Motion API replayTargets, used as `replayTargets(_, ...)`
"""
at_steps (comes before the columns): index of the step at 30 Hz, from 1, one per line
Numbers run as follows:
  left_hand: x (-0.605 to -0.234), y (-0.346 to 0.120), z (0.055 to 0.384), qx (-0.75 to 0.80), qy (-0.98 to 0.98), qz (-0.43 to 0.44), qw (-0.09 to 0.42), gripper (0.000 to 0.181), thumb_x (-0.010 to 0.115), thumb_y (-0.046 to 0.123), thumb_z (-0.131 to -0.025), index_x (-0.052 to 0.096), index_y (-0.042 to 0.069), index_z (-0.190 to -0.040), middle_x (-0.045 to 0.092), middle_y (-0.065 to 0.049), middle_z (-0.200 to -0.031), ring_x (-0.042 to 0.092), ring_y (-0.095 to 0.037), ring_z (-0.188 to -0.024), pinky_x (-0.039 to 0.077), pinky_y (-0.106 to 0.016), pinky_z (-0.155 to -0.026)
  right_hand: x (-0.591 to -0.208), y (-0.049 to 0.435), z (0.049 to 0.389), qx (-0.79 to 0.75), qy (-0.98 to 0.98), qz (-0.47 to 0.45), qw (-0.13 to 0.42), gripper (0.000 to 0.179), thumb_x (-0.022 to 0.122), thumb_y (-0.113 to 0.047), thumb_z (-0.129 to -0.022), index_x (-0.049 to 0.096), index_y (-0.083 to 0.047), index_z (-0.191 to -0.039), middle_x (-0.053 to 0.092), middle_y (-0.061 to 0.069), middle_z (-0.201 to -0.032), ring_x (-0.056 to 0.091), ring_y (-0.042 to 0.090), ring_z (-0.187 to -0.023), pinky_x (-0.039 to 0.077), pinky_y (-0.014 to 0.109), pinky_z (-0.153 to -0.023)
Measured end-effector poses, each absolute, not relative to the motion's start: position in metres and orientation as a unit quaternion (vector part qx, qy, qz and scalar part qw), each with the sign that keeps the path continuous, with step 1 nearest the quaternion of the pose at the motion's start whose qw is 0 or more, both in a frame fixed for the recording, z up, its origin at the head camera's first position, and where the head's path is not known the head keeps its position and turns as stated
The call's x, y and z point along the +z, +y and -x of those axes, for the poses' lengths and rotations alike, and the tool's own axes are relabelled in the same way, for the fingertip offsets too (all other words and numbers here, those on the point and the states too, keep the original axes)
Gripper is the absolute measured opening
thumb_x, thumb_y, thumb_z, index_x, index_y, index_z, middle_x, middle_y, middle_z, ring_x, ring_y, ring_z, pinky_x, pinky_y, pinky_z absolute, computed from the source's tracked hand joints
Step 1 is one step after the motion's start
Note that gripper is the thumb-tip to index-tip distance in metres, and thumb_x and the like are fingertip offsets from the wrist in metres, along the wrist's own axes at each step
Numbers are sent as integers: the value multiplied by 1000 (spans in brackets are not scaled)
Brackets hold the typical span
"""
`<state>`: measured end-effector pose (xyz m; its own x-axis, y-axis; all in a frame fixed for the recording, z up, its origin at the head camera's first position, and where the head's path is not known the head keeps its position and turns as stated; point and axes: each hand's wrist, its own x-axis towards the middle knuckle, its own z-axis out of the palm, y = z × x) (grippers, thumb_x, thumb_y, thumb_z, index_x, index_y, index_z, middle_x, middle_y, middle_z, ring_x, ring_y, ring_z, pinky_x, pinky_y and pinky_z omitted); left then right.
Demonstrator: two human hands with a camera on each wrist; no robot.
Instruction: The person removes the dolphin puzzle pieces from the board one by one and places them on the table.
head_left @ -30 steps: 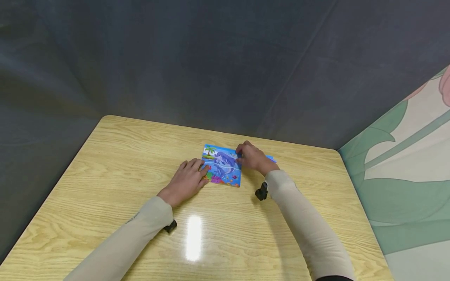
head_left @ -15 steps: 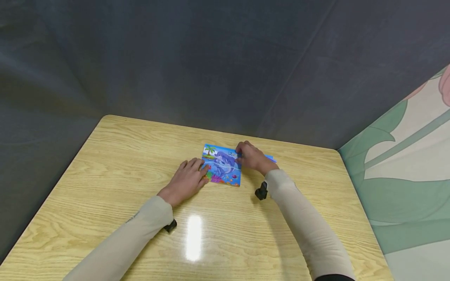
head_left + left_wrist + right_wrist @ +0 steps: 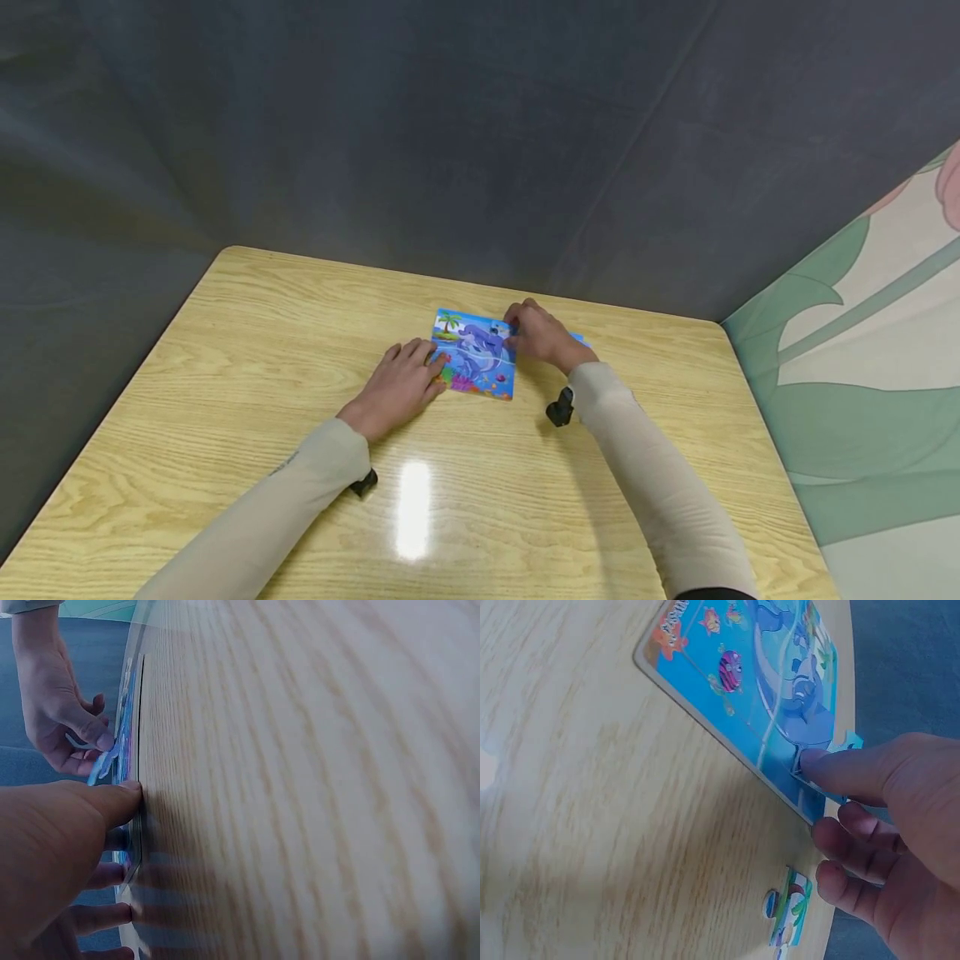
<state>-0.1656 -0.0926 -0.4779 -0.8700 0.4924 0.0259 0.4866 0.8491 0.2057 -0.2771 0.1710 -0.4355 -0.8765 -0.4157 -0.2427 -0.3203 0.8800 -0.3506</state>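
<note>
A jigsaw puzzle board (image 3: 474, 360) with a dolphin picture lies flat near the far side of the wooden table. My left hand (image 3: 401, 387) rests at its left edge, fingers spread and touching the rim, as the left wrist view also shows. At the upper right corner, my right hand (image 3: 543, 337) pinches a blue puzzle piece (image 3: 847, 745) between thumb and fingers. That piece is tilted up from the board in the left wrist view. My fingers hide part of the piece and of that corner.
More puzzle pieces (image 3: 793, 911) lie on the table right of the board, partly behind my right hand in the head view. A dark curtain (image 3: 450, 150) hangs behind the table (image 3: 285, 333). A patterned fabric wall (image 3: 862, 400) stands at the right.
The puzzle piece in my right hand has tilted up at the board's upper right corner. My right hand has shifted very slightly; my left hand stays in place.
</note>
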Motion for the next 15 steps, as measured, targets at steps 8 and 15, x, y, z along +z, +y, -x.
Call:
replayTargets(8, -476, -94, 164, 105, 961, -254, 16, 50, 53, 38, -113, 57, 11, -155, 51, -17, -153, 46, -39, -148, 40, -64, -123, -433, 176, 280, -225, 943, 199, 141, 6, 65, -9, -106, 69, -5, -109, 72, 15, -108, 62, 25, -92, 51, 37, -81)
replayTargets(15, -473, -93, 163, 106, 960, -259, 16, 50, 53, 38, -113, 57, 11, -155, 51, -17, -153, 46, -39, -148, 40, -66, -122, -428, 182, 280, -252, 935, 205, 141, 7, 65, -8, -105, 70, -3, -106, 71, 15, -105, 60, 21, -84, 49, 30, -73)
